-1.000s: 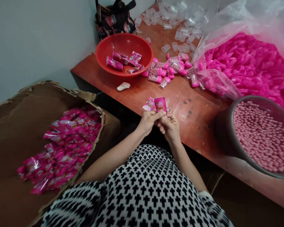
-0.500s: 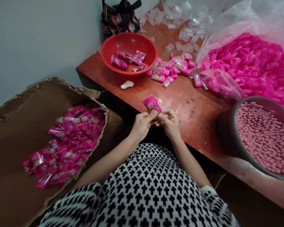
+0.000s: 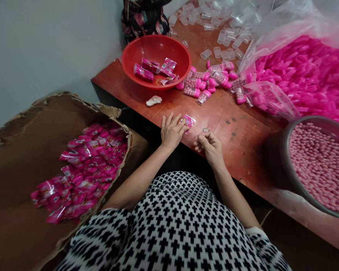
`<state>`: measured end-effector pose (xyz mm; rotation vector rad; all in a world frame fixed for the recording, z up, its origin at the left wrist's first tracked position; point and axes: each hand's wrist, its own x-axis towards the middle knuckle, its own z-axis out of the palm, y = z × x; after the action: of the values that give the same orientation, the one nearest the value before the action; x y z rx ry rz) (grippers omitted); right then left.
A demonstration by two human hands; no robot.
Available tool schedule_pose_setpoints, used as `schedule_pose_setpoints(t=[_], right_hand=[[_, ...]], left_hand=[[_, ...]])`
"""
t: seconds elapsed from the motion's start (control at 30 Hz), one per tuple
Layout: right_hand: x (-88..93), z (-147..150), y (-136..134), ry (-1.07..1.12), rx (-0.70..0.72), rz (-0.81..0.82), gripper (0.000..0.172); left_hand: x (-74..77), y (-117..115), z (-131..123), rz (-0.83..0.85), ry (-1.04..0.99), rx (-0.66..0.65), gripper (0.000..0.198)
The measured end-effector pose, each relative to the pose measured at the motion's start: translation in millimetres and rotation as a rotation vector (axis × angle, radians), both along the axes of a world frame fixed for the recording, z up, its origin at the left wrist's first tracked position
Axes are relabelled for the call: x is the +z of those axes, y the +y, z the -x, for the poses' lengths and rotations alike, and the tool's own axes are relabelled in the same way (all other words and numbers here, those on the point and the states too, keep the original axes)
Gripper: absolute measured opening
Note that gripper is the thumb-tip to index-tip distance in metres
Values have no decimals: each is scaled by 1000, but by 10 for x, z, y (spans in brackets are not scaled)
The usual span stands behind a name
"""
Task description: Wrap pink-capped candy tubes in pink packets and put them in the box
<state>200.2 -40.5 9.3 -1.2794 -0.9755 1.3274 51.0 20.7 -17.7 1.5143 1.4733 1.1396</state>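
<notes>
A flat pink printed wrapper (image 3: 190,121) lies on the table near its front edge. My left hand (image 3: 171,132) rests there with fingers stretched out, its fingertips at the wrapper's left side and partly covering it. To the right, my right hand (image 3: 211,147) hovers at the table edge, thumb and fingers pinched together; whatever is between them, if anything, is too small to make out. Beyond the hands are several small clear bottles (image 3: 192,92) with pink caps and pink beads inside. More pink wrappers (image 3: 143,73) lie in a red bowl (image 3: 156,41).
On the left stands a cardboard box (image 3: 14,158) with many pink-wrapped packets (image 3: 86,165). A grey bucket (image 3: 285,150) of pink beads (image 3: 319,165) and a plastic bag of pink caps (image 3: 302,75) are on the right. Clear empty bottles (image 3: 226,37) and a dark bag (image 3: 145,22) lie behind.
Both hands held the pink wrapper up together before. Now it lies on the table, my left hand is spread beside it, and my right hand has moved away to the right.
</notes>
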Motion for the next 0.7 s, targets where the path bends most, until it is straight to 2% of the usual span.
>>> schedule_pose_setpoints(t=[0.13, 0.3, 0.47, 0.7], right_hand=[[3, -41, 125, -25, -24, -12, 28], [24, -42, 285, -55, -3, -47, 31], [26, -53, 202, -65, 10, -56, 29], [-16, -33, 208, -92, -4, -78, 29]], left_hand=[[-83, 55, -61, -46, -13, 52, 12], [-113, 55, -59, -104, 73, 39, 11], [-100, 6, -24, -112, 66, -35, 20], [-180, 49, -54, -164, 132, 34, 10]])
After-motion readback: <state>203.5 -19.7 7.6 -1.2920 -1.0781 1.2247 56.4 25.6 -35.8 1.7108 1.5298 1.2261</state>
